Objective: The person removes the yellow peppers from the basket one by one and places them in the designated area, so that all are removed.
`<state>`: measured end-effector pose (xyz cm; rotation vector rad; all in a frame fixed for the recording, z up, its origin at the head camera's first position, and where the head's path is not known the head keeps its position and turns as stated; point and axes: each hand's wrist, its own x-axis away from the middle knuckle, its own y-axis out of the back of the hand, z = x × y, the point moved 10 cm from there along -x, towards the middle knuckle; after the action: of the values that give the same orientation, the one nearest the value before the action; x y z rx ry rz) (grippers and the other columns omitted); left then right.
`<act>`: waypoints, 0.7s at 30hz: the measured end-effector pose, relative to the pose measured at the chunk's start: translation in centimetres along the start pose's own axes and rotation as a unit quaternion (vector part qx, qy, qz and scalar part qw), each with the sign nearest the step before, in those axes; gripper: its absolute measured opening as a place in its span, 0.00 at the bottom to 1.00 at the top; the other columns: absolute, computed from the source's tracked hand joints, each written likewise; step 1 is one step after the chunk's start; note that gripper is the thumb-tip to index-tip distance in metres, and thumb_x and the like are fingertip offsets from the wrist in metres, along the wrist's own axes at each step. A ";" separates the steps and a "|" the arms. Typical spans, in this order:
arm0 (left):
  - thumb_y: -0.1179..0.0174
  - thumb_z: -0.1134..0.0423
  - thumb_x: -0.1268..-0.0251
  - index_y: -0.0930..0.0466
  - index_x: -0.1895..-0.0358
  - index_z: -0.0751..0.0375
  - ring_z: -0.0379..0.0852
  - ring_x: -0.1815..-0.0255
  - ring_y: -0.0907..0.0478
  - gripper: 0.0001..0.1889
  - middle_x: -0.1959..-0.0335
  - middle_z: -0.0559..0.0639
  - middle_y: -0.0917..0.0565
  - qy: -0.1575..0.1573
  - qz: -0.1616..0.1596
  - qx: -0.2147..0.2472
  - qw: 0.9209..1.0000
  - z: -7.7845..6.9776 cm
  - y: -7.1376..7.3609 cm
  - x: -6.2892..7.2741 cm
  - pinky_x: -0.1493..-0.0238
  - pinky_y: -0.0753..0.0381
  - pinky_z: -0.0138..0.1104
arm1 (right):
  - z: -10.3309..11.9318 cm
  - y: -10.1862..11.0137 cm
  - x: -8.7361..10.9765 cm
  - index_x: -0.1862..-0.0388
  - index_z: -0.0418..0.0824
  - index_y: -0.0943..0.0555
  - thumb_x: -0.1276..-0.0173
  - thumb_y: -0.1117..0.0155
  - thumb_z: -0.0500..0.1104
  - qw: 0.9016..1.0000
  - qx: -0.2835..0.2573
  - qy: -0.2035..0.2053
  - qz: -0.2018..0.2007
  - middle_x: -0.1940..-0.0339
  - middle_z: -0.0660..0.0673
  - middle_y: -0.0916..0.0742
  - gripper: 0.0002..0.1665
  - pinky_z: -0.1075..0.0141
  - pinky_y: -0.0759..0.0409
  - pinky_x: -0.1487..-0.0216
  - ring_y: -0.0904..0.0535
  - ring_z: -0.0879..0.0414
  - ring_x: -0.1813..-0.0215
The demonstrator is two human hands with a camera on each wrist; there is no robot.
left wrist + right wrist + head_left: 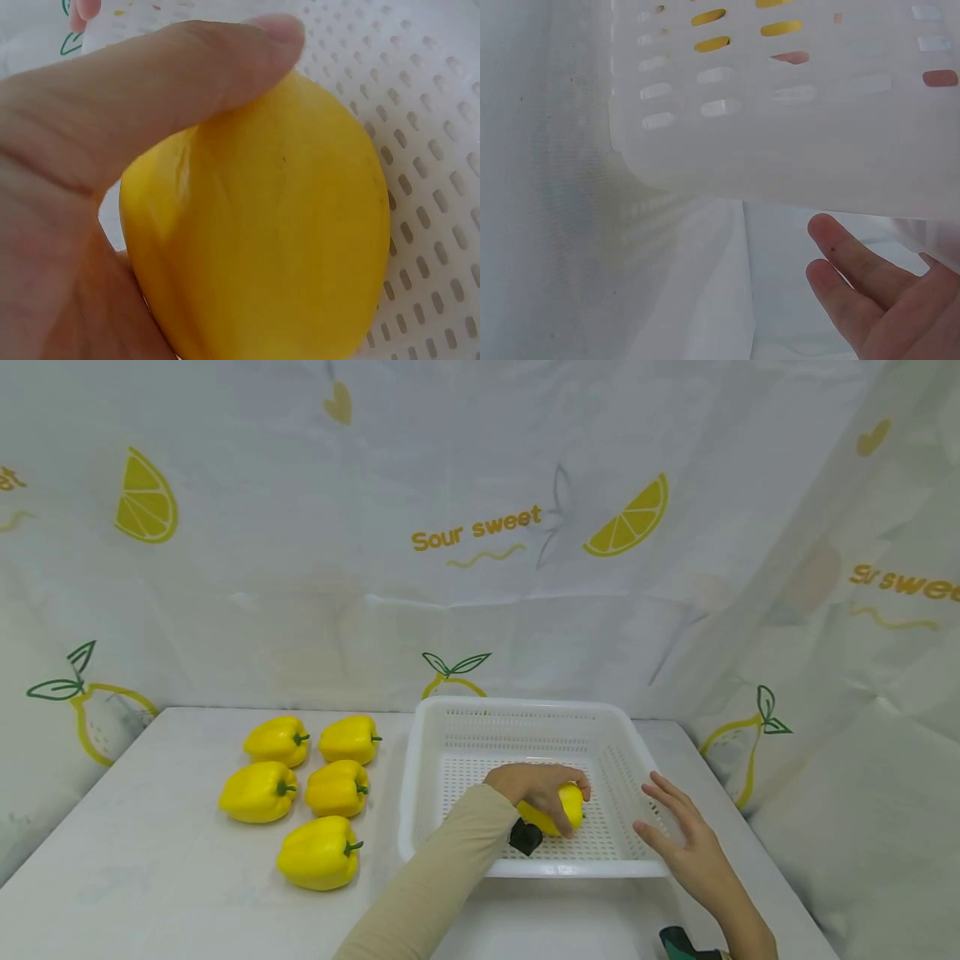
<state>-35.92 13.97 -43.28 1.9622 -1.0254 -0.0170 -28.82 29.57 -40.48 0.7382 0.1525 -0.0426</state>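
Inside the white perforated basket (577, 869), my left hand (538, 783) grips a yellow bell pepper (573, 807) from above. In the left wrist view the thumb lies across the top of the pepper (277, 217), close over the slotted basket floor (435, 195). At the basket's front right corner is my right hand (693, 852), its fingers spread and the thumb near the rim. The right wrist view has that hand's fingers (862, 259) beside the outer basket wall (780, 161), with nothing held.
Several yellow bell peppers (318, 853) lie on the white table (172, 877) left of the basket, stems toward it. A white curtain (480, 627) with lemon prints hangs behind the table and along its right side.
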 end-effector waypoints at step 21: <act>0.25 0.50 0.50 0.32 0.35 0.28 0.41 0.52 0.27 0.37 0.42 0.38 0.23 0.081 -0.038 -0.049 0.995 1.5 0.7 0.7 0.48 0.24 0.43 | 0.0 0.0 0.0 0.29 0.36 0.33 0.33 0.32 0.45 1.000 0.002 -0.001 0.002 0.20 0.36 0.41 0.37 0.26 0.48 0.32 0.51 0.29 0.21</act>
<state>-36.50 12.29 -43.40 1.8788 -0.8276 0.0483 -28.83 29.60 -40.47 0.7426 0.1485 -0.0404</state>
